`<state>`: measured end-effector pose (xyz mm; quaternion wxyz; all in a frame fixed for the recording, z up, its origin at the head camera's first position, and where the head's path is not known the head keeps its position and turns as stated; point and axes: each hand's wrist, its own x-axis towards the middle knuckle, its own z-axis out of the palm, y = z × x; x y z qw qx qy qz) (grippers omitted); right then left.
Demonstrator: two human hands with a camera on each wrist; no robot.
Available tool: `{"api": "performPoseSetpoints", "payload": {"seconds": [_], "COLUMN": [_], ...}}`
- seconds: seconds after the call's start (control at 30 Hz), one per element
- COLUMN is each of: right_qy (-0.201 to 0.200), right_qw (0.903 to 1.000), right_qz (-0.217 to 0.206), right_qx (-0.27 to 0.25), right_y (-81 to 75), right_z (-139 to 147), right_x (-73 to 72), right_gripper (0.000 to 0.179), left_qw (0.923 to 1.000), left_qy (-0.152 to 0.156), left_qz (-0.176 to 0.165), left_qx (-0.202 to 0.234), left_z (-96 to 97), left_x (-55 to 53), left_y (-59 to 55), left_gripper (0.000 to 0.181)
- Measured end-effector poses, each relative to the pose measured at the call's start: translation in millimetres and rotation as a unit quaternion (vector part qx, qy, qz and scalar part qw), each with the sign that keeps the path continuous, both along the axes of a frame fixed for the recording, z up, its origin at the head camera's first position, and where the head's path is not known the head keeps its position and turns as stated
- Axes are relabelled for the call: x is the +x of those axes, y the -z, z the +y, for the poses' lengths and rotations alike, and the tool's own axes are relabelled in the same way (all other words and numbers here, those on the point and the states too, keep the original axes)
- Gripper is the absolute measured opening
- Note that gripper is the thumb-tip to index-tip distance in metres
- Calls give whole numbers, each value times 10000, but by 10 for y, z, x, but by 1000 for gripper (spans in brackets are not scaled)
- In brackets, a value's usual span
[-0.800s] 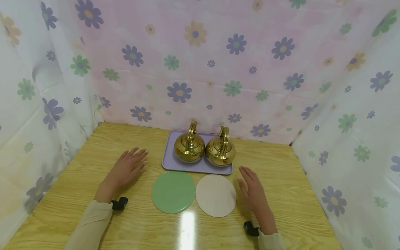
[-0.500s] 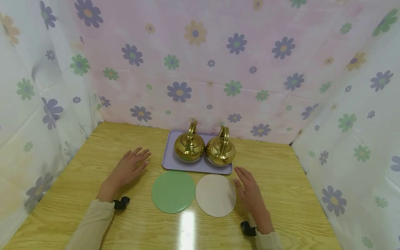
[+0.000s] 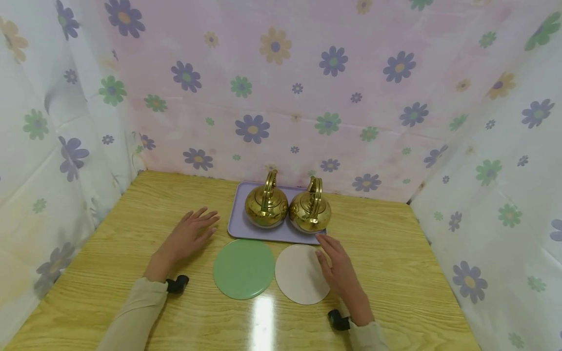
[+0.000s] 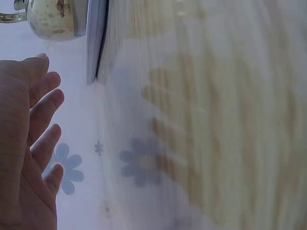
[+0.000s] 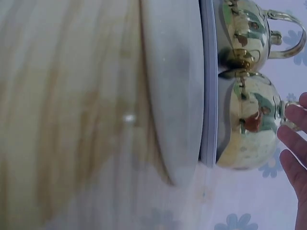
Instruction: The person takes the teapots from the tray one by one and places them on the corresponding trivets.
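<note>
Head view, backdrop: pale pink and white cloth printed with purple, green and peach flowers [image 3: 281,107]; it hangs behind the worktop and down both sides.
Worktop: yellowish wood-grain surface [image 3: 395,273]; a bright streak of light shines near its front.
Sleeves: cream fabric, one on the left forearm [image 3: 136,312], one on the right.
Tray: lavender rectangular tray with a raised rim [image 3: 237,219]; it lies at the back of the worktop, near the cloth.
Discs: a flat round green disc [image 3: 243,269] and a flat round off-white disc [image 3: 300,274]; they lie edge to edge in front of the tray.
Kettles: two round, shiny, gold-coloured metal kettles, the left one [image 3: 266,207] and the right one [image 3: 310,212]; both stand upright on the tray, side by side, handles up.
Left hand: fingers spread wide and relaxed [image 3: 190,234]; it is left of the green disc, apart from the tray.
Right hand: fingers extended, thumb apart [image 3: 338,268]; it overlaps the off-white disc's right edge, fingertips by the tray's near right corner; contact cannot be told.
Wrist devices: small and black, left [image 3: 177,284] and right [image 3: 338,320].
</note>
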<state>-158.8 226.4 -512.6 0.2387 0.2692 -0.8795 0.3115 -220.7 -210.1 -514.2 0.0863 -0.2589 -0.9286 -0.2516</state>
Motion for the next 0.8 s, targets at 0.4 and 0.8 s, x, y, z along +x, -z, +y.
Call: {"api": "performPoseSetpoints", "payload": {"seconds": [0.4, 0.8], "right_qy": [-245, -342], "right_qw": [9997, 9987], "right_qz": [13, -284], "right_qx": [-98, -236], "right_y": [3, -14], "right_z": [-198, -400], "right_x": [-79, -165], "right_gripper": [47, 44], "left_qw": [9999, 9998], "left_qy": [101, 195], "left_qz": [-44, 57], "left_qx": [-27, -8], "left_z": [104, 180], "left_x": [-53, -80], "left_y": [35, 35], "left_gripper": [40, 39]}}
